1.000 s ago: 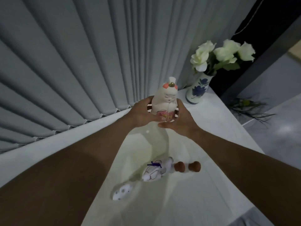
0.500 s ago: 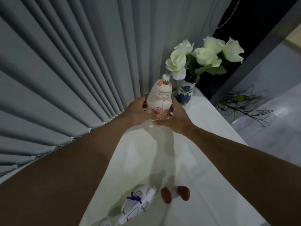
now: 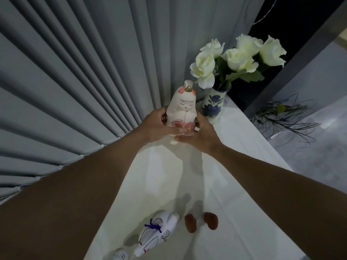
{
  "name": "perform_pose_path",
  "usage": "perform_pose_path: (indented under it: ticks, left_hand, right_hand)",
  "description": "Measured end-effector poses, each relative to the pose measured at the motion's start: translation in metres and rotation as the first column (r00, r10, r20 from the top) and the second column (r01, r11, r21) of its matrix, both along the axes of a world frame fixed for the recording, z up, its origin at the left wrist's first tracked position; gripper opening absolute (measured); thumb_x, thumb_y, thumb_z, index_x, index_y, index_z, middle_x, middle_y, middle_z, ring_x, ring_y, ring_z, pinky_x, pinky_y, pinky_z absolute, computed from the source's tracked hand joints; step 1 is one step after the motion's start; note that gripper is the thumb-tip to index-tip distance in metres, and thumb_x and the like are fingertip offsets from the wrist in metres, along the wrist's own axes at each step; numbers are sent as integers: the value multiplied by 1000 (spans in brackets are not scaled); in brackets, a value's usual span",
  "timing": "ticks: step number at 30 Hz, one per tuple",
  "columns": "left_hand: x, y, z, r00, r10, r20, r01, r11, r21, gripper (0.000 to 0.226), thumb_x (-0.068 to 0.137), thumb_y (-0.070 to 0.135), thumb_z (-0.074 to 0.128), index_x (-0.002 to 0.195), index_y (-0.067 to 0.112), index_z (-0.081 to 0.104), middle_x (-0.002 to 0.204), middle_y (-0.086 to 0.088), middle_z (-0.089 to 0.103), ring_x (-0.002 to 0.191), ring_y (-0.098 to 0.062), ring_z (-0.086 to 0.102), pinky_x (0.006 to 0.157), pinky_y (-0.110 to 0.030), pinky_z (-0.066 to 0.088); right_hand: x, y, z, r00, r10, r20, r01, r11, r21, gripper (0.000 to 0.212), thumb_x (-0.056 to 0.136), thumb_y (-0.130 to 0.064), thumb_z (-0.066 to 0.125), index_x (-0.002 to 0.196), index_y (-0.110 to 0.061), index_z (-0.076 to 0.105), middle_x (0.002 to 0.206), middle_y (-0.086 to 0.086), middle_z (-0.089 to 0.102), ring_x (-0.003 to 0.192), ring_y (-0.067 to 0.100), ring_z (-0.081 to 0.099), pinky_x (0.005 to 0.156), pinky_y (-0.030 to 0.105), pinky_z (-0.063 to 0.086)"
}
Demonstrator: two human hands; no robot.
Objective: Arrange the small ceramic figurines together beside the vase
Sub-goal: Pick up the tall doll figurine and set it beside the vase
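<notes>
A tall white ceramic doll figurine with pink flowers on its base stands upright, held from both sides. My left hand grips its left side and my right hand cups its right side and base. It is just left of the blue-flowered white vase holding white roses. Whether its base touches the table is hidden by my fingers. Near me a white fox-like figurine with a purple cord lies on the table, beside two small brown figurines. Another small white piece sits at the bottom edge.
The white table runs away from me, narrowing toward the vase. A grey pleated curtain hangs along its left side. The table's right edge drops to a grey floor where a dark wispy plant lies.
Both hands have carried the doll figurine forward, closer to the vase. The view has moved with them, so the figurines near me now sit lower in the frame.
</notes>
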State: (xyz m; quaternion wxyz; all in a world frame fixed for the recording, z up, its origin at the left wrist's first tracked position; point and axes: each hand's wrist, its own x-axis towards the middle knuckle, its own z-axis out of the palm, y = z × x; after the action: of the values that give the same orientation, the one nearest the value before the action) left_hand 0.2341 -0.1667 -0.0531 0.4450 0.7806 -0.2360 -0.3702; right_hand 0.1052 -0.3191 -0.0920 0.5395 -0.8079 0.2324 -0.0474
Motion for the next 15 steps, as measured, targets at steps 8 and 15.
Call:
perform_pose_path:
  ticks: [8, 15]
  left_hand:
    - [-6, 0, -1, 1000, 25, 16, -25, 999, 30, 86, 52, 46, 93, 130, 34, 59, 116, 15, 73, 109, -9, 68, 98, -37, 56]
    - [-20, 10, 5, 990, 76, 121, -90, 989, 113, 106, 64, 45, 90, 151, 23, 32, 148, 2, 52, 137, -21, 48, 112, -39, 43]
  right_hand:
    - [-1, 0, -1, 999, 23, -42, -22, 1000, 13, 81, 66, -23, 100, 126, -44, 49, 110, -30, 66, 105, -6, 65, 80, 14, 58]
    - [-11, 4, 10, 998, 1, -66, 0, 1000, 4, 96, 67, -28, 99, 144, -33, 43, 133, -14, 61, 120, 8, 59, 89, 13, 52]
